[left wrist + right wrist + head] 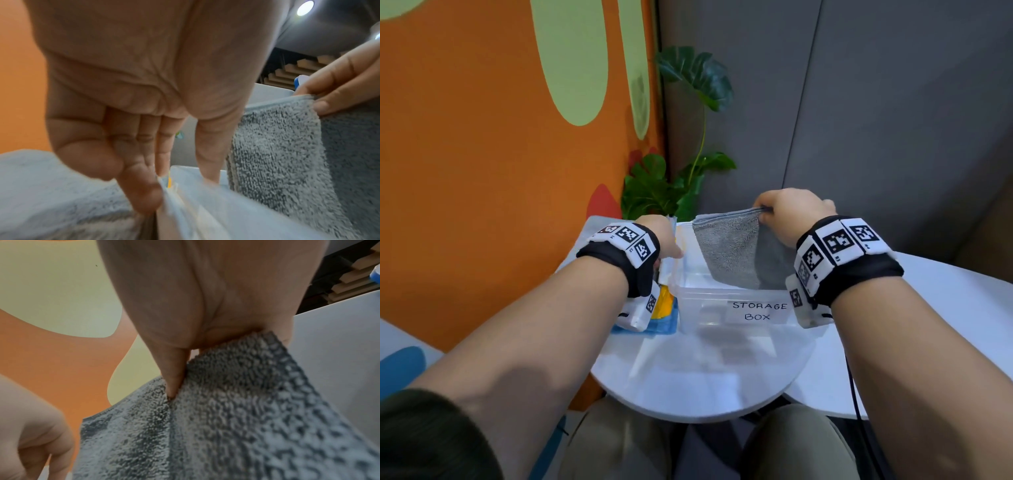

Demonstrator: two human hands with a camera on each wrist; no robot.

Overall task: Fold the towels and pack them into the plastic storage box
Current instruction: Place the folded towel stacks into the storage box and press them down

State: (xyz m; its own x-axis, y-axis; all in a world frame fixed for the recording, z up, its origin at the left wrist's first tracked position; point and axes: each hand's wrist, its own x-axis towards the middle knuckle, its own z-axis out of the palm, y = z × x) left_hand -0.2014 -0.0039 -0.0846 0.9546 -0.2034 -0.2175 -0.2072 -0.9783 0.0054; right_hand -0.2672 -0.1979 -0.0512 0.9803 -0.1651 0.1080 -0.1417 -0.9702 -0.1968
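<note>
Fingers (pixel 320 84) of the right hand (pixel 792 216) pinch the top hem of a folded grey towel (pixel 732 250), thumb on the near face and fingertips behind, so the cloth hangs straight down from that corner. Its top edge runs left to right at about the height of the knuckles, and its lower edge dips just inside the open mouth of the plastic storage box (pixel 722 308). The box sits near the middle of the round white bench (pixel 688 394), label facing the person, long axis running left to right.

At the box's left wall, the left hand (pixel 664 240) has its fingers (pixel 141 191) pointing downward and nearly straight, the thumb inside the rim and the others outside against it; I judge this a steadying hold, though how firmly it bears on the plastic I cannot tell. More towels lie just left of the box: a pale one (pixel 51 194) under the left hand, and a blue and yellow one (pixel 664 318) at the bench's left edge.

Since the towel hangs directly above the opening, the coming move looks like a straight drop, with the right hand the only one carrying it.
</note>
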